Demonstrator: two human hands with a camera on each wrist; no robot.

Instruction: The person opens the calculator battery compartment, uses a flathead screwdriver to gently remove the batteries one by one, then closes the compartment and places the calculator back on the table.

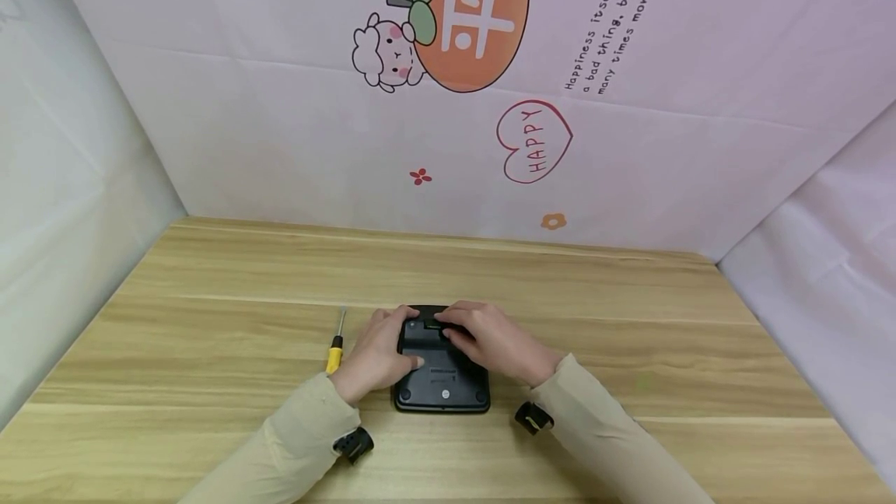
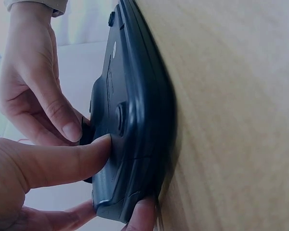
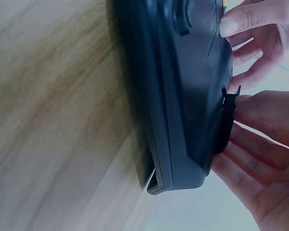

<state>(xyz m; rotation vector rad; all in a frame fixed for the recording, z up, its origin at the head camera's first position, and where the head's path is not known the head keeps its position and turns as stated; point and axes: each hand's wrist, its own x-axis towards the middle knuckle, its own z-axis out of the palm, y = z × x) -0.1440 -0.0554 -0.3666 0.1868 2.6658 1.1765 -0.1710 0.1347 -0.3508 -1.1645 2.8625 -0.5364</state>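
A black plastic device [image 1: 458, 387], shaped like a desk calculator, lies face down on the table with its rubber feet and a small round sticker uppermost. My left hand [image 1: 378, 352] grips its left side, thumb on the underside and fingers around the edge. At the far end, my right hand [image 1: 497, 341] pinches a small black cover [image 3: 226, 127] between thumb and fingers. In the right wrist view this cover stands tilted up at the underside, a clip showing at one end. The fingers partly hide the slot beneath it.
A screwdriver [image 1: 335, 355] with a yellow and black handle lies left of the device, its tip pointing away. The wooden table [image 1: 630, 317] meets a printed white cloth [image 1: 308, 138] at the back. Black wrist cameras hang below both sleeves.
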